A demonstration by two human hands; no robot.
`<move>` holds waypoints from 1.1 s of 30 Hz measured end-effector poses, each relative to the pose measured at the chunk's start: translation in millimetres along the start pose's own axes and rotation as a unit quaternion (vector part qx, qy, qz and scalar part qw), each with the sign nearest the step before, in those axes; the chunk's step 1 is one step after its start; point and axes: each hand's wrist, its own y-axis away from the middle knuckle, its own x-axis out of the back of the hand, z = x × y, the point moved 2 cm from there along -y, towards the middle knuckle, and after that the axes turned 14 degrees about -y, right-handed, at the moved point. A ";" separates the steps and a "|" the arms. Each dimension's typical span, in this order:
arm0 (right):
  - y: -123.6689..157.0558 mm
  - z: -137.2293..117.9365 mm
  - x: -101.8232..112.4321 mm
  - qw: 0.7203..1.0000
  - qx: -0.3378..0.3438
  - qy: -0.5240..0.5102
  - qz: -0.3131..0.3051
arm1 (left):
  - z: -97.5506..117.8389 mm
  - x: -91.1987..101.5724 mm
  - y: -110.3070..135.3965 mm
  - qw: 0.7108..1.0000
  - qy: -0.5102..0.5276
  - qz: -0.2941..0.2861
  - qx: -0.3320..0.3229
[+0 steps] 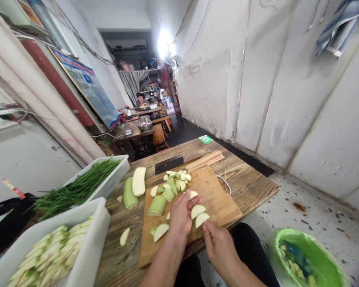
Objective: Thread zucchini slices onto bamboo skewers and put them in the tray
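Observation:
My left hand (181,213) is closed over the cutting board (227,203), its fingers around a half-moon squash slice (193,194) with pale flesh and green skin. Lower right, my right hand (221,245) pinches the near end of a thin wooden skewer, mostly hidden by two squash slices (198,211) threaded on it. A row of cut slices (157,206) and a heap of smaller pieces (176,181) lie on the board. Left of it rest two large squash pieces (129,194), one with its white cut face up. A single slice (125,236) lies on the table.
Behind the board are a dark-bladed cleaver (169,164) and a bundle of skewers (208,158). White bins at left hold chives (86,179) and skewered slices (52,251). A green bucket (323,255) stands on the floor at right. A person (141,101) sits far back.

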 end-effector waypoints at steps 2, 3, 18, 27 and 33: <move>0.0 0.5 0.3 1.000 -0.005 -0.001 0.000 | -1.2 -0.4 0.2 1.000 0.001 -0.001 0.003; 0.0 0.9 0.5 1.000 -0.007 -0.002 0.000 | -2.2 -0.6 0.3 1.000 0.001 -0.001 0.004; -9.9 12.0 8.1 0.993 -0.033 -0.110 0.033 | -8.5 -4.3 5.1 0.996 0.007 -0.078 0.033; -15.3 32.2 28.1 0.551 -0.272 -0.769 -0.179 | 4.3 8.0 19.8 0.990 -0.035 -0.138 -0.027; -15.0 40.3 26.9 0.501 -0.273 -0.795 -0.208 | 9.4 5.1 26.5 0.983 -0.062 -0.164 -0.061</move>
